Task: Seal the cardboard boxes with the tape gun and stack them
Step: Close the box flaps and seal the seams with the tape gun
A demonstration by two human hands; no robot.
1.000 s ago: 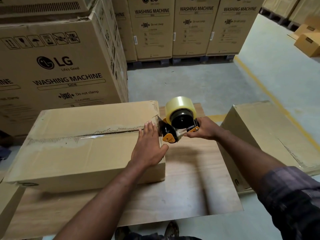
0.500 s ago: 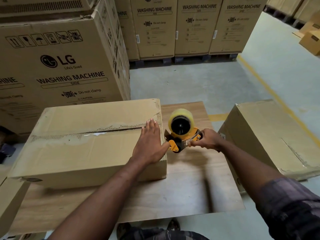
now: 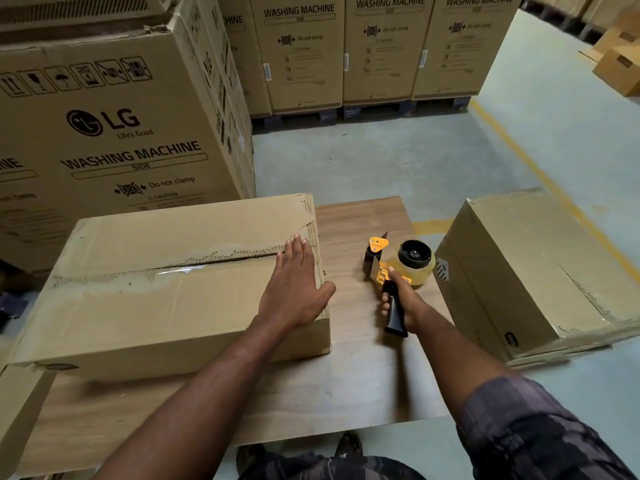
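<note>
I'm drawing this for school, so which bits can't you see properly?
All in the head view:
- Seam end of the big flat box: covered by the left hand.
- Handle of the tape gun: partly wrapped by the right hand.
- Right side of the box on the right: cut off by the picture's edge.
- Small print on the far cartons: too blurred to read.

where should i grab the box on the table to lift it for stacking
Take the box at its two short ends, low on the side walls, one hand from the left and one from the right. It lies wide and flat across the table, too broad for one hand, and its top seam gapes, so the flaps likely make poor holds.
</note>
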